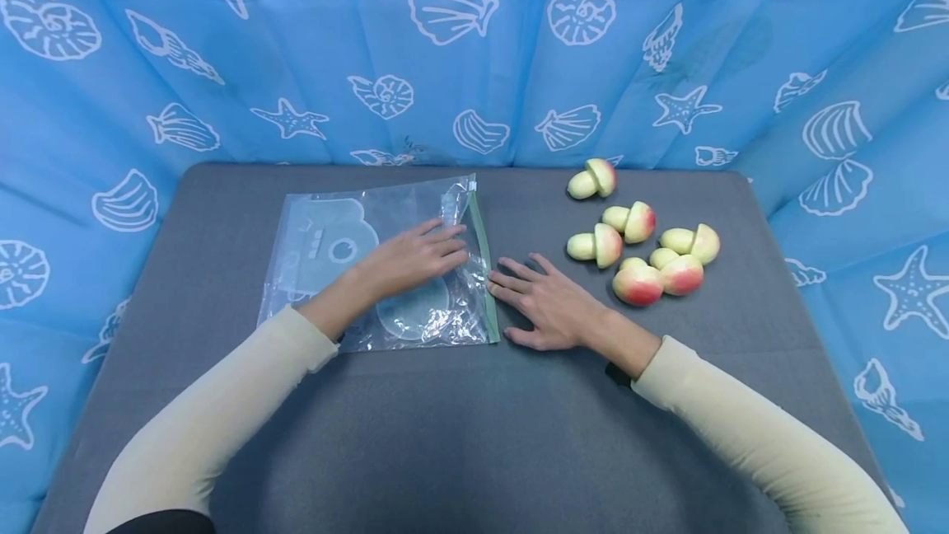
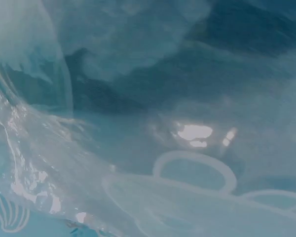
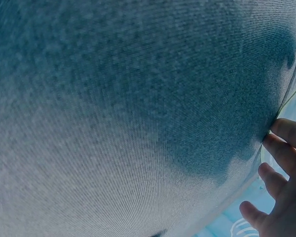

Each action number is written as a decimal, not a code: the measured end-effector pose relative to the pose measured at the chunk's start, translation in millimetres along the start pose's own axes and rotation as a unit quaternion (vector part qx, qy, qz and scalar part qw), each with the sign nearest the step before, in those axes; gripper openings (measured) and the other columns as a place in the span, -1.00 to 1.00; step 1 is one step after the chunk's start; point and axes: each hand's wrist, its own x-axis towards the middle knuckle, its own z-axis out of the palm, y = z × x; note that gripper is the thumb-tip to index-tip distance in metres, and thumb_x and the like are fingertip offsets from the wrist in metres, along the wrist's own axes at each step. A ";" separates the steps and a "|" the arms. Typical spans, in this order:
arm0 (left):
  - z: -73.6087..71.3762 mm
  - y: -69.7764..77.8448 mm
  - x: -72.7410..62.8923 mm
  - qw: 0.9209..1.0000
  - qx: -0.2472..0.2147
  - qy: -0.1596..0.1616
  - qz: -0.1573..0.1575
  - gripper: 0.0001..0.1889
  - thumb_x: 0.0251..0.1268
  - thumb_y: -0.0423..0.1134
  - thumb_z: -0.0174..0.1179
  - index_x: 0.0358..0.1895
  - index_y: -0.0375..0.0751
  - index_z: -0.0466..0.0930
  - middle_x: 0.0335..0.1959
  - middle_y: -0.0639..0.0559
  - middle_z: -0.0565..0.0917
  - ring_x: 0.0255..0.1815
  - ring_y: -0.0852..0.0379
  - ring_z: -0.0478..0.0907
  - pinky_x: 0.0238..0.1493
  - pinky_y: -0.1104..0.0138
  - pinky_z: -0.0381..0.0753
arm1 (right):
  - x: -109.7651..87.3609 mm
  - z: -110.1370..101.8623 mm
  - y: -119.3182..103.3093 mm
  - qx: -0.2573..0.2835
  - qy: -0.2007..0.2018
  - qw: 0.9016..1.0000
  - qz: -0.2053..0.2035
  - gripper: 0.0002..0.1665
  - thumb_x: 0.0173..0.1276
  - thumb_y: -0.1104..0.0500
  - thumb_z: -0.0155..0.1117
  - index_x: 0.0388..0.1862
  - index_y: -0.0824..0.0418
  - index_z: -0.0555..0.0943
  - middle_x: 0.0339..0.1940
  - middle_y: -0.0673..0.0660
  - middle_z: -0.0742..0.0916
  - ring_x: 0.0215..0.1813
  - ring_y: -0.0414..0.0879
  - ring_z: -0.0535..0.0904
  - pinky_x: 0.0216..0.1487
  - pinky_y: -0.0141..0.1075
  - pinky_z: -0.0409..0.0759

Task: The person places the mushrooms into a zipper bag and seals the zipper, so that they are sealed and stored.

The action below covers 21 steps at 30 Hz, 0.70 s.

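Note:
A clear plastic zip bag [image 1: 415, 213] with a green zip strip [image 1: 481, 262] along its right edge lies flat on the grey table, pale printed shapes showing on it. My left hand [image 1: 418, 256] rests on the bag's right half, fingers extended and holding nothing. Beside the strip, my right hand [image 1: 544, 303] lies on the table with its fingers spread; the fingertips [image 3: 273, 126] reach the bag's edge. The left wrist view is filled by the glossy plastic of the bag [image 2: 39, 163], and the left hand cannot be made out there.
Several mushroom-shaped pieces [image 1: 628, 222], pale with reddish caps, lie beyond and to the right of the right hand. A grey cloth covers the table [image 1: 460, 435]. Behind it and at both sides hangs a blue curtain [image 1: 511, 56] with white shells and starfish.

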 end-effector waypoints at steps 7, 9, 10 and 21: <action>-3.1 2.5 -6.2 1.000 0.021 -0.006 0.006 -0.59 0.28 -0.54 0.21 0.14 -0.12 0.46 0.27 -0.18 0.56 0.43 -0.22 0.33 0.45 -0.11 0.30 | -0.1 -0.8 -0.1 -0.001 -0.001 1.000 0.000 -0.16 0.40 -0.27 0.13 0.52 0.13 0.32 0.55 0.11 0.34 0.60 0.09 0.08 0.48 0.29 0.10; -3.6 3.4 -7.6 1.000 0.021 -0.011 0.005 -0.56 0.25 -0.54 0.23 0.15 -0.10 0.45 0.28 -0.18 0.55 0.44 -0.24 0.32 0.45 -0.12 0.30 | -0.1 -0.3 0.1 -0.001 -0.002 1.000 -0.001 -0.16 0.40 -0.27 0.13 0.52 0.13 0.31 0.55 0.11 0.34 0.60 0.10 0.08 0.48 0.29 0.10; -3.6 3.9 -8.2 1.000 0.023 -0.013 0.005 -0.54 0.24 -0.54 0.24 0.16 -0.09 0.45 0.29 -0.19 0.54 0.44 -0.24 0.31 0.45 -0.13 0.30 | -0.1 0.0 0.2 -0.002 -0.003 1.000 0.000 -0.16 0.40 -0.27 0.13 0.52 0.13 0.31 0.55 0.11 0.34 0.60 0.10 0.08 0.48 0.29 0.10; 2.1 9.9 -12.0 0.999 0.024 -0.032 -0.003 -0.53 0.27 -0.51 0.23 0.20 -0.05 0.44 0.35 -0.23 0.46 0.44 -0.31 0.28 0.39 -0.24 0.30 | -1.1 1.4 -1.3 -0.001 0.000 1.000 0.002 -0.15 0.39 -0.26 0.14 0.52 0.14 0.31 0.55 0.11 0.34 0.60 0.10 0.06 0.47 0.32 0.08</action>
